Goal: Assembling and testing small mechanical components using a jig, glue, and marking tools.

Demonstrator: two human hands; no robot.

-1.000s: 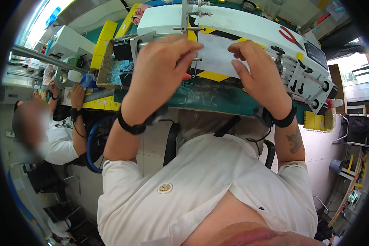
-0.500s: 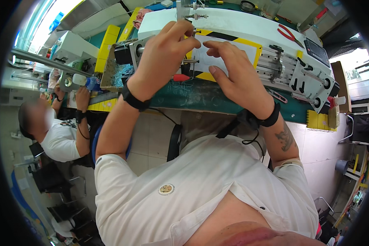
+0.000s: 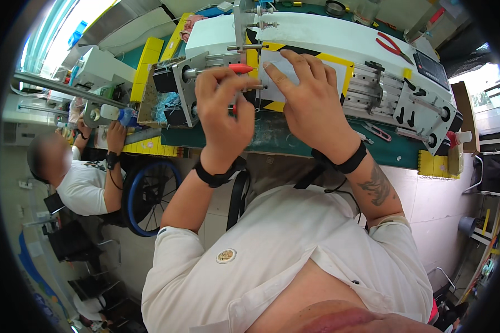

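My left hand (image 3: 226, 114) is at the left part of a metal bench machine, its fingers curled and smeared by motion. Next to those fingers are a spindle with a red cone tip (image 3: 240, 68) and a thin metal rod (image 3: 258, 86). Whether the fingers hold anything cannot be made out. My right hand (image 3: 316, 105) is palm down with fingers stretched and apart, over a white plate (image 3: 273, 95) edged in yellow and black stripes. Another metal rod (image 3: 248, 48) juts out above the left fingers. A second red tip is partly hidden behind the left hand.
Red-handled pliers (image 3: 393, 44) and a dark control panel (image 3: 429, 71) are at the right back. A pink cutter (image 3: 377, 131) lies on the green mat. Blue threads (image 3: 166, 105) fill a box on the left. Farther left, a co-worker (image 3: 83, 183) sits beside a blue-rimmed wheel.
My left hand has come down and toward me from the upper rod, uncovering the red-tipped spindle. My right hand has shifted slightly, turning palm down with its fingers forward over the plate.
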